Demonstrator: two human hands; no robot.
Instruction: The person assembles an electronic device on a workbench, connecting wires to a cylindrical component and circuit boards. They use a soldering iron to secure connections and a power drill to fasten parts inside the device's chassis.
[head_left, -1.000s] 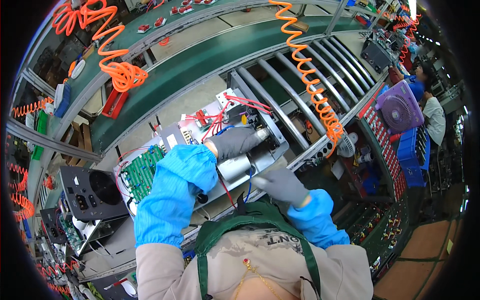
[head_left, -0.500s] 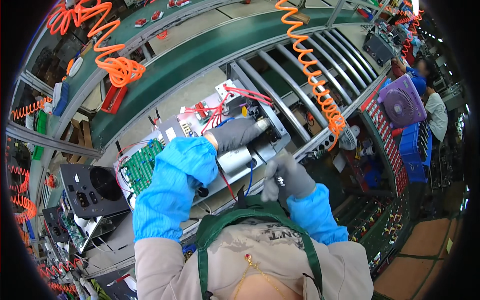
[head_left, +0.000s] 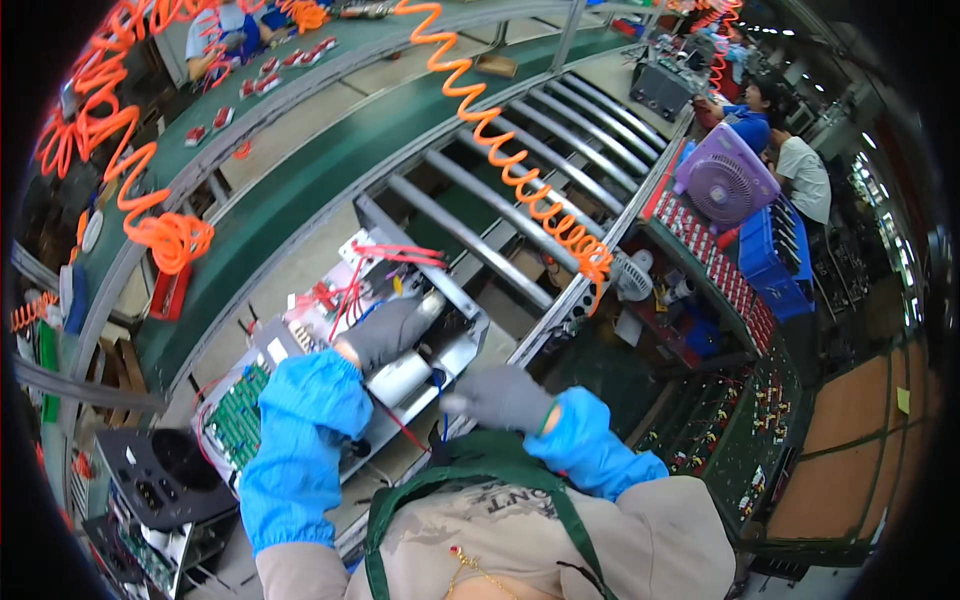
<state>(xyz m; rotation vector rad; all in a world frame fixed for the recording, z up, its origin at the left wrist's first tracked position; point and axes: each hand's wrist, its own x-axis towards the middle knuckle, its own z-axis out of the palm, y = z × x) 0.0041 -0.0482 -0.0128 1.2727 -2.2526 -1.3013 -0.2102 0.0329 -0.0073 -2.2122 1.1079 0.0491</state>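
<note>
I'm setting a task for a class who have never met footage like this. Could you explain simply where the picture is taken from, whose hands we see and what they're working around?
There is no robot here, just a human left hand and right hand, both grey-gloved. The wide fisheye camera is worn on the head and looks down, so straight edges bend near the rim.

The left hand reaches over an open metal chassis, by a pale cylinder. The right hand is beside a blue wire. The chassis also carries a green circuit board and red wires; metal rollers lie beyond. Whether either hand grips anything is unclear.
</note>
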